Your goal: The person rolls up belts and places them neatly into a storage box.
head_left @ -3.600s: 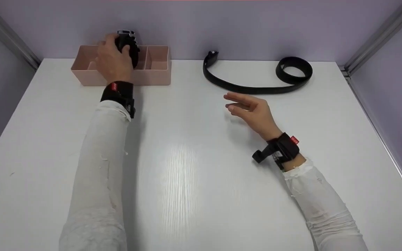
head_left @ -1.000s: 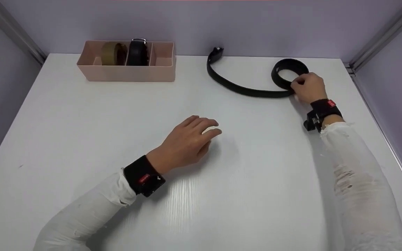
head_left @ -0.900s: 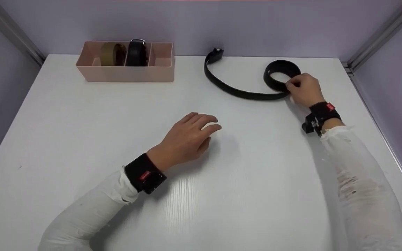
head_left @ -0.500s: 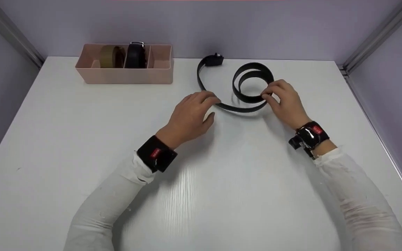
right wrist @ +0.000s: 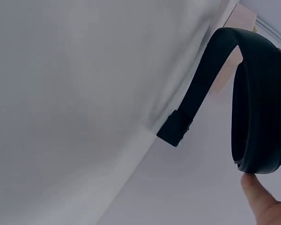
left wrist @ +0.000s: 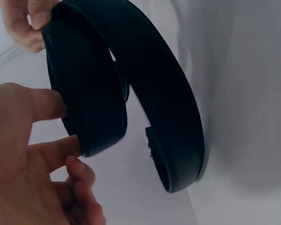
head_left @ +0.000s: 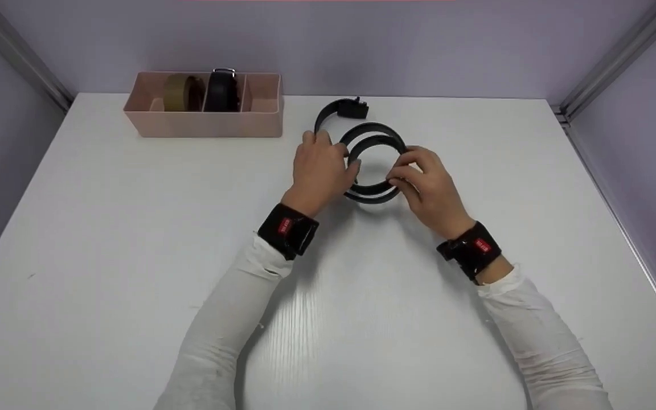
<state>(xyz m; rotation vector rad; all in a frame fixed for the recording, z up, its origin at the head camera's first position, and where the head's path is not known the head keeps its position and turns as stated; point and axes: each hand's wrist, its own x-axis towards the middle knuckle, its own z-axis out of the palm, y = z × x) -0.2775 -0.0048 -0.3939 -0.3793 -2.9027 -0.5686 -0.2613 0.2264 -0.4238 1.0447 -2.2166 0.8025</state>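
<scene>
A black belt (head_left: 370,127) is partly wound into a loose coil at the middle of the table, with its buckle end (head_left: 353,109) curving out behind. My right hand (head_left: 433,191) pinches the coil's right side between thumb and fingers. On the left, my left hand (head_left: 319,171) holds the coil's edge. In the left wrist view, that hand's thumb and a finger grip the edge of the belt (left wrist: 168,93), and the other hand's fingers appear at upper left. The right wrist view shows the coil above my fingertips and the buckle (right wrist: 173,129) hanging off to the left.
A pink divided box (head_left: 208,124) stands at the back left against the wall. Inside are a tan rolled band (head_left: 175,94) and a black rolled belt (head_left: 221,94) with a silver buckle. Lilac walls border the white table (head_left: 134,228).
The right hand has brought the coil leftward and nearer, rolling up more of the strap. The left hand has moved forward and taken hold of the coil. The box's contents look unchanged since a second ago.
</scene>
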